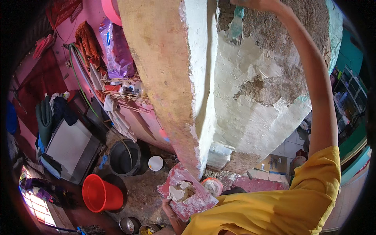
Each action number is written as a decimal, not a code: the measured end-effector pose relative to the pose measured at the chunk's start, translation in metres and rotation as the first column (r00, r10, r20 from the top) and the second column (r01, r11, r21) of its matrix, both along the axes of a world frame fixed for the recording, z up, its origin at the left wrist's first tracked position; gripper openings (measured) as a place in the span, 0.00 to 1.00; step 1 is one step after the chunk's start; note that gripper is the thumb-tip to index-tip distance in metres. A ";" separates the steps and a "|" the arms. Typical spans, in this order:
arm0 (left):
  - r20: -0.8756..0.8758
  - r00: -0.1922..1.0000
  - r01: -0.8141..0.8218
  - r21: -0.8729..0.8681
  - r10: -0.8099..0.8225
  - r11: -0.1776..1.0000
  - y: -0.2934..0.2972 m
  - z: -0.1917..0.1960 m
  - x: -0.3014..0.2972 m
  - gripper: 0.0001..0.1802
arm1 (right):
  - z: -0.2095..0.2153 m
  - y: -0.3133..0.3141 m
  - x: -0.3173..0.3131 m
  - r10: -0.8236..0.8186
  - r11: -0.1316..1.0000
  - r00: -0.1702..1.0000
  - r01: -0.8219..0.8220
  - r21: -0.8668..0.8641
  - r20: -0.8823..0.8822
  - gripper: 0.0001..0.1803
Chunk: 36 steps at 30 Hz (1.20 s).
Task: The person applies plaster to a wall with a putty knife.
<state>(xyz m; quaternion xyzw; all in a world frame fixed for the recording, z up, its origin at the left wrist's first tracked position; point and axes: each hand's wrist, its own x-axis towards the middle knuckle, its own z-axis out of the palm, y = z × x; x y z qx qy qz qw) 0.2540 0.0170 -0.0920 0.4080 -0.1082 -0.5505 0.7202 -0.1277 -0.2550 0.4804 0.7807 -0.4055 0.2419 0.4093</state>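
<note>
My right hand (256, 4), raised at the top edge and partly cut off, is closed on a putty knife (236, 26) with a teal, plaster-smeared handle. The blade lies against the wall (254, 121), where pale plaster covers much of the surface and a rough brown patch (258, 91) shows through. Low down, my left hand (170, 210) grips the edge of a pink board (205, 201), its fingers partly hidden beneath. A lump of off-white plaster (179, 192) sits on that board, which is smeared white and held in front of my yellow shirt.
A yellowish wall corner (160, 51) juts out at centre. Left of it stand a red bucket (101, 194), a black tub (124, 157) and a white lid-like round (155, 163). A round container with an orange rim (212, 187) is beside the board. Shelves (346, 94) stand far right.
</note>
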 end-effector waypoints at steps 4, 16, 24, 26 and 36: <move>-0.203 0.979 0.018 0.194 0.022 0.981 -0.007 0.052 -0.015 0.07 | 0.028 0.023 0.008 -0.176 0.984 0.983 0.175 0.025 0.048 0.23; -0.130 0.990 0.041 -0.089 -0.053 0.995 -0.009 0.031 -0.028 0.12 | 0.004 -0.004 0.017 0.076 0.986 0.996 -0.066 0.152 -0.056 0.29; -0.078 0.996 -0.040 -0.103 0.032 0.994 0.003 0.031 -0.032 0.13 | 0.056 -0.004 0.000 0.031 0.999 0.995 -0.033 0.020 0.090 0.26; -0.115 0.993 -0.045 -0.113 0.032 0.993 0.003 0.031 -0.034 0.12 | 0.062 0.016 -0.001 0.079 0.989 0.951 -0.112 0.092 0.298 0.24; -0.024 0.998 0.048 -0.073 -0.050 0.996 -0.007 0.014 -0.021 0.13 | -0.001 0.024 -0.004 0.016 0.994 0.997 -0.023 0.103 0.070 0.23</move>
